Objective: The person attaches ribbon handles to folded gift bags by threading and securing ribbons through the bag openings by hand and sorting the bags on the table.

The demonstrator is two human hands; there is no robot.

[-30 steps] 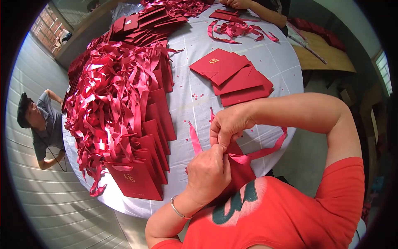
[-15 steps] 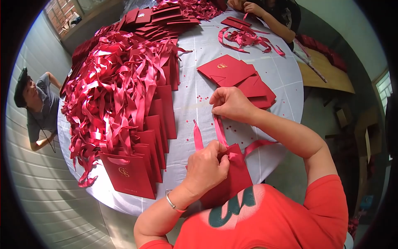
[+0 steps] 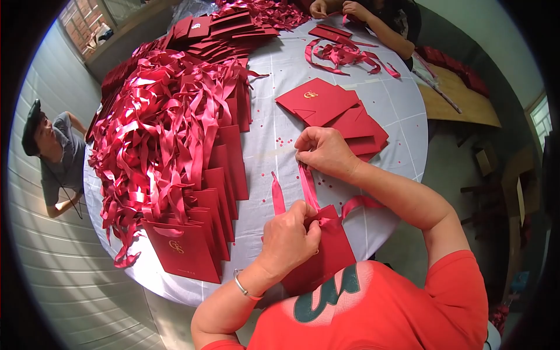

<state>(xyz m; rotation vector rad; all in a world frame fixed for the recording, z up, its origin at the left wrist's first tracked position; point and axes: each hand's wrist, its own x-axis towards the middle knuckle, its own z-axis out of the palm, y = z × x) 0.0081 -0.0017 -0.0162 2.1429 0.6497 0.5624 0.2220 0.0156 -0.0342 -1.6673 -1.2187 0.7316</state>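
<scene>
Left side: person in dark cap and grey top (image 3: 57, 146), arms bent, beside a pale ribbed wall (image 3: 52, 245). Upper left: barred window (image 3: 84, 23). Far side: second person in dark clothing (image 3: 399, 20). Right: wooden board (image 3: 466, 107); small open box (image 3: 485, 161) below.

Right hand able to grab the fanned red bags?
Likely yes: the right hand is close beside the fanned red bags, nothing visibly between, though it would probably need to release the pink ribbon.

Bright side light – fisheye bend, black corners
</scene>
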